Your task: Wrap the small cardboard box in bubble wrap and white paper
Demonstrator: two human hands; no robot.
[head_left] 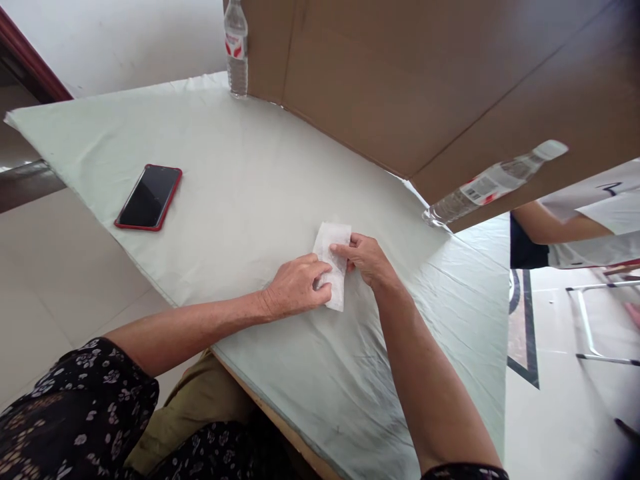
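Observation:
A white folded tissue (334,237) lies on or just above the pale green tablecloth (240,200), roughly mid-table. My right hand (367,259) pinches its right edge, thumb on top and fingers curled beneath. From the left, my left hand (299,283) has its fingers bent and closed on the tissue's near left edge. Both hands are close together, and part of the tissue is hidden under the left fingers.
A phone in a red case (150,197) lies to the left. Upright at the back stands a clear water bottle (237,53); another bottle (490,187) is at the right, by a large brown cardboard panel (370,80). Another person's arm (555,225) shows beyond it.

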